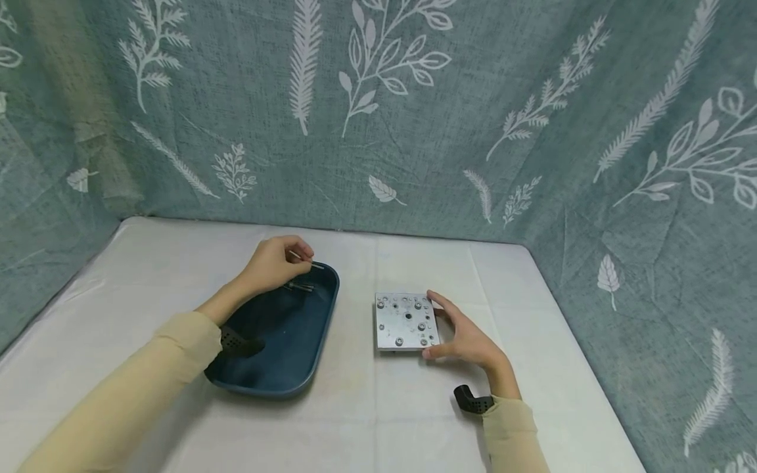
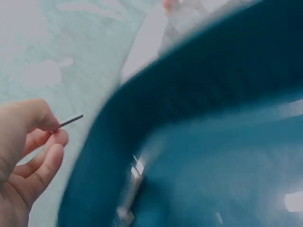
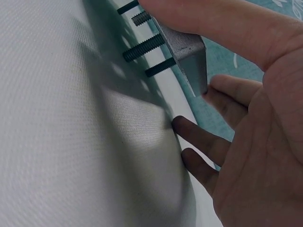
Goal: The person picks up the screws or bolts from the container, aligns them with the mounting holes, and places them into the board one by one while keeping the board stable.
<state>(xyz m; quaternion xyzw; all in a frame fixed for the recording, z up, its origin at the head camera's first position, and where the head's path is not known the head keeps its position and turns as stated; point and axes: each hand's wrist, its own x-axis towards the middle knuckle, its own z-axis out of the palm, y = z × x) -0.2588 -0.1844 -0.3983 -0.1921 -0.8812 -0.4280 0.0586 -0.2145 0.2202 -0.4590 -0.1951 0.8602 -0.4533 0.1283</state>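
Observation:
Over the far end of a blue tray (image 1: 284,394), my left hand (image 1: 275,263) pinches a thin metal rod (image 2: 71,120) between thumb and fingertips. One end of the rod sticks out past the fingers; its exact kind cannot be told. With thumb and fingers at opposite edges, my right hand (image 1: 467,335) holds a square metal plate (image 1: 390,328) on the table. Several bolts and holes dot the plate's top. From its underside, threaded bolt ends (image 3: 144,47) stick out, as the right wrist view shows.
Small metal pieces (image 1: 301,287) lie inside the tray near its far end, blurred in the left wrist view. A white cloth (image 1: 355,433) covers the table. Green leaf-patterned fabric (image 1: 254,98) hangs behind it and along the sides.

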